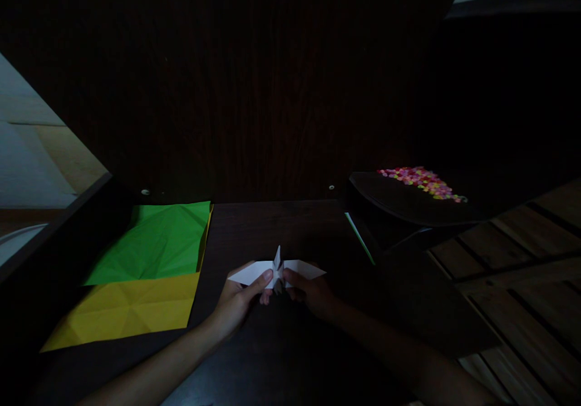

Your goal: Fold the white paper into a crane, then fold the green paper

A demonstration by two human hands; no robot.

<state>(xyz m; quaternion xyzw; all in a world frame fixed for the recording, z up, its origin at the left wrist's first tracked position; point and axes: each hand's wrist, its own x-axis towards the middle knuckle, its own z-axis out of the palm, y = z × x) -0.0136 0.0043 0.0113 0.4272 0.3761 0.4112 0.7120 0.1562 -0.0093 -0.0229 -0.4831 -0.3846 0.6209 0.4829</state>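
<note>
Dark wood fills the frame, and low in the middle a white folded paper figure (276, 271) sits above the dark table (281, 224), wings out, a point sticking up. Left hand (238, 300) pinches its left underside; right hand (311, 291) pinches the right. Shaping looks nearly finished; the next crease would want careful fingertip pressure. Left lie a green sheet (158, 242) and a yellow sheet (131, 306). Upper right, a dark tray (399, 203) holds bright little colourful pieces (422, 182).

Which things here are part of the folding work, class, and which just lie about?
In hand:
white folded paper
left hand
right hand

Lying about:
green sheet
yellow sheet
dark tray with coloured bits
dark desk
</note>
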